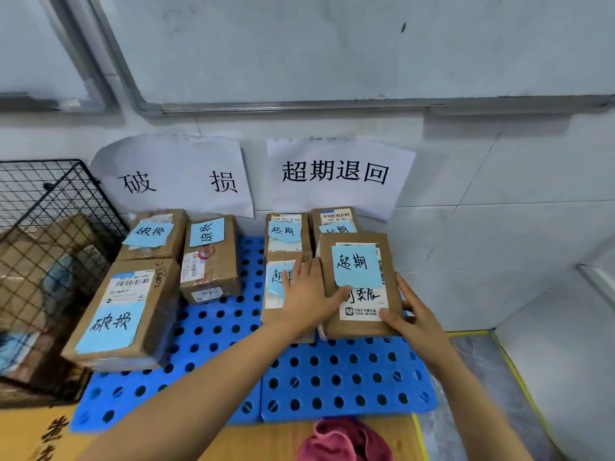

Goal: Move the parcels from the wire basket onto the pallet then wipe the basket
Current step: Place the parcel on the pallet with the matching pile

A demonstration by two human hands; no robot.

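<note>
The parcel [361,281] with a blue note lies on the right half of the blue pallet [332,377]. The right hand [414,316] grips its right front corner, thumb on top and fingers down the side. The left hand [307,294] lies flat with straight fingers along its left edge, over a neighbouring box [274,284]. 2 back boxes [286,231] crowd behind it, and 3 left boxes [123,314] stand apart. The wire basket [66,201], far left, holds more cartons [30,261]. A pink cloth [342,440] lies in front.
</note>
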